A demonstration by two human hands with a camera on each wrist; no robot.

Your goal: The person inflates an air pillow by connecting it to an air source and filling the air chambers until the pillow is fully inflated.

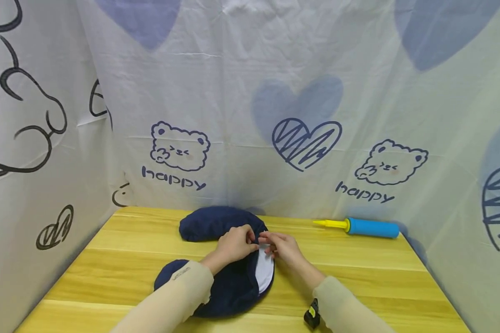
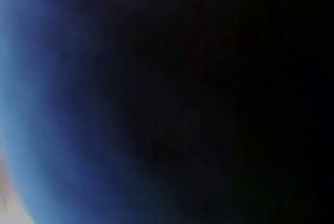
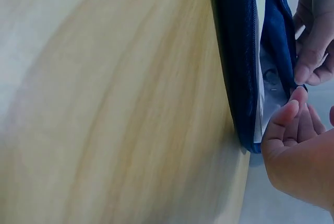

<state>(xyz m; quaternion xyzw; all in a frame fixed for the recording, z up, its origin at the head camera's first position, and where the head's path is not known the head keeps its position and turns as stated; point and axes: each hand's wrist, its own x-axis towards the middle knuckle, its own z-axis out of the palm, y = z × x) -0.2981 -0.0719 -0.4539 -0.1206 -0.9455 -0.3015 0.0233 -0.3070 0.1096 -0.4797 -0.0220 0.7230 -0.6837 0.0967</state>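
Navy-blue plush C-shaped pillow (image 1: 233, 293) lay on yellow wood-grain bench (image 1: 358, 286), gap leftward. White-lined zip opening (image 1: 265, 270) ran near-far along its right side; left hand (image 1: 236, 243) pinched pillow's edge at far end; right hand (image 1: 284, 247) nearer outer rim, fingers bent, grip unclear.

can't read the lettering (image 1: 181, 273) on the left sleeve (image 1: 166, 298); can't identify the black object (image 1: 311, 316) beside the right sleeve (image 1: 346, 303); get only blur from the left wrist; lose the pillow (image 3: 235, 51) past the right wrist view's top.
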